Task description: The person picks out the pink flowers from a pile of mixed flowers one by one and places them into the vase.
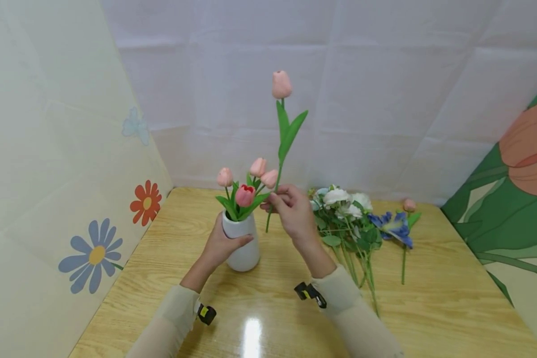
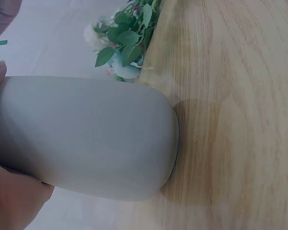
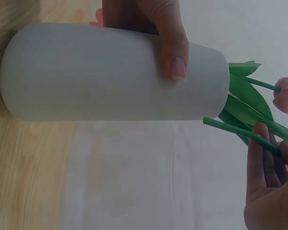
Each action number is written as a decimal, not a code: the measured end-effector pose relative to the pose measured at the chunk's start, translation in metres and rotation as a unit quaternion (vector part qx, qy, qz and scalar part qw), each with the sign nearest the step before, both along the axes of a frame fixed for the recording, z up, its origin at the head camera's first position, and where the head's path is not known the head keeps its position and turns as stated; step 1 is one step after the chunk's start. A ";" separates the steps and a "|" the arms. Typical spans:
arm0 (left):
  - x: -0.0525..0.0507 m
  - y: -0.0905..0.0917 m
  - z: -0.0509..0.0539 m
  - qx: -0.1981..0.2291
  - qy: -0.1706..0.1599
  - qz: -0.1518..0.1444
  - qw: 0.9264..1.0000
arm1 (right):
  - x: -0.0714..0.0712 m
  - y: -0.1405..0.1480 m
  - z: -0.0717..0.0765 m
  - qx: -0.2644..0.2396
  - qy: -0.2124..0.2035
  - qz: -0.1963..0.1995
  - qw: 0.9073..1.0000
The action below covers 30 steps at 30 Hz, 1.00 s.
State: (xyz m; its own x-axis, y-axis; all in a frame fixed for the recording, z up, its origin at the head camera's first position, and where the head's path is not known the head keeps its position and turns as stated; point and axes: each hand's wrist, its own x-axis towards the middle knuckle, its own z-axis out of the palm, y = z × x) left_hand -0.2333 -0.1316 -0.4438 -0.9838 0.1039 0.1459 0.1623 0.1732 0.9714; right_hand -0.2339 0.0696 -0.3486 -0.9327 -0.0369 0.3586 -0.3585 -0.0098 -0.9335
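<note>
A white vase stands upright on the table, and my left hand grips its upper part, thumb across the front. Several pale pink tulips and one darker pink tulip rise from its mouth with green leaves. My right hand pinches the lower stem of a long pale pink tulip, held upright just right of the vase. In the right wrist view, the cut end of that green stem is beside the vase's rim, outside the mouth. The left wrist view shows mostly the vase's side.
Right of the vase lies a bunch of white flowers with green leaves and long stems. Beside it are a blue flower and another pink tulip. A pale cloth wall closes the back of the wooden table.
</note>
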 end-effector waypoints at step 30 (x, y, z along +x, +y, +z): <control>0.006 0.001 0.013 0.013 0.018 -0.021 1.000 | -0.008 -0.037 0.008 -0.041 0.107 0.002 0.993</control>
